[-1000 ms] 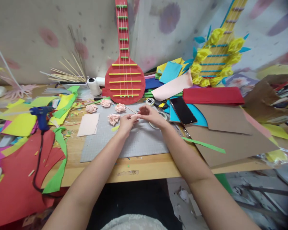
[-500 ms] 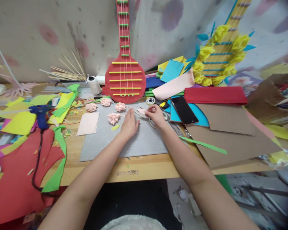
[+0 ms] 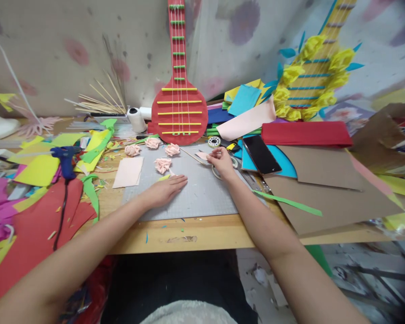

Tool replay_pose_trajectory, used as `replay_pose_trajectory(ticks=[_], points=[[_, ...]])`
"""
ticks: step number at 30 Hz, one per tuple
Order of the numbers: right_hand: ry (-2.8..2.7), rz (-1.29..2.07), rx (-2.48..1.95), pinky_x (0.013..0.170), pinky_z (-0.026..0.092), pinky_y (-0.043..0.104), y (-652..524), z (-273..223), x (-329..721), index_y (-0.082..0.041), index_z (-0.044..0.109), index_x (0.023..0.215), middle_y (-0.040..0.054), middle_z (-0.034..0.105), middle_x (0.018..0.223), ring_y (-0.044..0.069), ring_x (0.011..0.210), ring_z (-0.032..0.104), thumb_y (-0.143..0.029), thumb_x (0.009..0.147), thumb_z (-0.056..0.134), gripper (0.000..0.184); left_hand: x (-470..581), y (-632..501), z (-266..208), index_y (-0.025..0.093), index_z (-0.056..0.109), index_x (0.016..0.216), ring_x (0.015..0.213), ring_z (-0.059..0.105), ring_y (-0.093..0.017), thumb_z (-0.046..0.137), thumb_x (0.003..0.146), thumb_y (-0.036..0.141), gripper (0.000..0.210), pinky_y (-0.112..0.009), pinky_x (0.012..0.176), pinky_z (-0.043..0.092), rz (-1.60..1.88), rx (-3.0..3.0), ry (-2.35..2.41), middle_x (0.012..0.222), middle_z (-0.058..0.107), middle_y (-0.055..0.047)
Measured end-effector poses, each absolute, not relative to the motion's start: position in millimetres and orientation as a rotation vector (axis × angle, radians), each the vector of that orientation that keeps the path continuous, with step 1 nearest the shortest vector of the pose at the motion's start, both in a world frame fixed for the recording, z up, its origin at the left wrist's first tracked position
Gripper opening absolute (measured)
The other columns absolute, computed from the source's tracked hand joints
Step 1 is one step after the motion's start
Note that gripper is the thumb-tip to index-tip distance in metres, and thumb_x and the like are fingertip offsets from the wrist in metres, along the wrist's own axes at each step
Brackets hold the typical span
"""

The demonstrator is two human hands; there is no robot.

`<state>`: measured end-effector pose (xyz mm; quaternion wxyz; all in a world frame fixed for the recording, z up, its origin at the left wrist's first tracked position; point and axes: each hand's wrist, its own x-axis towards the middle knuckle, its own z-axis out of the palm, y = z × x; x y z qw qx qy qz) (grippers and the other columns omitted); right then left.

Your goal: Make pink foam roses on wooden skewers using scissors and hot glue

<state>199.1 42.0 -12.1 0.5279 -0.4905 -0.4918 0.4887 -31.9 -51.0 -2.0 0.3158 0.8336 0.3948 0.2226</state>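
Observation:
My right hand (image 3: 222, 163) is closed in a pinch on a small pale pink paper petal (image 3: 201, 155) above the grey cutting mat (image 3: 192, 202). A thin wooden stick (image 3: 191, 155) runs up to those fingertips; whether they grip it too cannot be made out. Palm down, my left hand (image 3: 168, 189) lies on the mat with its fingers stretched out and holds nothing visible. Just beyond it sits a pink paper flower (image 3: 162, 165), with a yellow scrap (image 3: 164, 178) by the fingers. More pink flowers (image 3: 172, 149) stand at the mat's far edge.
Pink paper sheets (image 3: 128, 172) lie left of the mat, and a blue glue gun (image 3: 65, 159) stands farther left among scraps. A red paper instrument (image 3: 179, 112) leans at the back. A phone (image 3: 261, 154) and brown cardboard (image 3: 330, 202) are on the right.
My left hand has moved left and nearer to me, away from my right hand, and now lies flat. My right hand keeps its pinch on the petal. The view has shifted slightly.

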Motion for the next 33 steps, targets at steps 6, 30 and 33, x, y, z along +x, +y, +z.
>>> replay_pose_trajectory(ticks=[6,30,33], points=[[-1.176,1.166,-1.171,0.066,0.047,0.028,43,-15,199,-0.022,0.037,0.082,-0.0050,0.053,0.072,0.009,0.068,0.053,-0.035,0.051,0.069,0.046,-102,-69,7,0.030,0.058,0.118,0.122,0.047,-0.016,0.046,0.082,0.023,0.039,-0.036,0.106,0.034,0.435,2.425,1.128,0.129,0.053,-0.003],[-1.199,1.465,-1.094,0.060,0.048,0.027,27,-6,170,-0.021,0.037,0.078,-0.0083,0.054,0.063,0.008,0.057,0.053,-0.033,0.048,0.073,0.049,-101,-7,47,0.024,0.057,0.112,0.104,0.056,-0.024,0.065,0.063,0.036,0.051,-0.036,0.091,0.040,0.909,2.114,1.799,0.111,0.062,-0.008],[-1.212,1.465,-1.113,0.059,0.047,0.026,24,-6,171,-0.021,0.037,0.078,-0.0079,0.053,0.062,0.008,0.057,0.053,-0.031,0.050,0.073,0.047,-92,3,43,0.023,0.052,0.120,0.123,0.042,-0.026,0.071,0.055,0.037,0.069,-0.035,0.099,0.034,0.688,2.185,1.491,0.135,0.045,-0.010]])
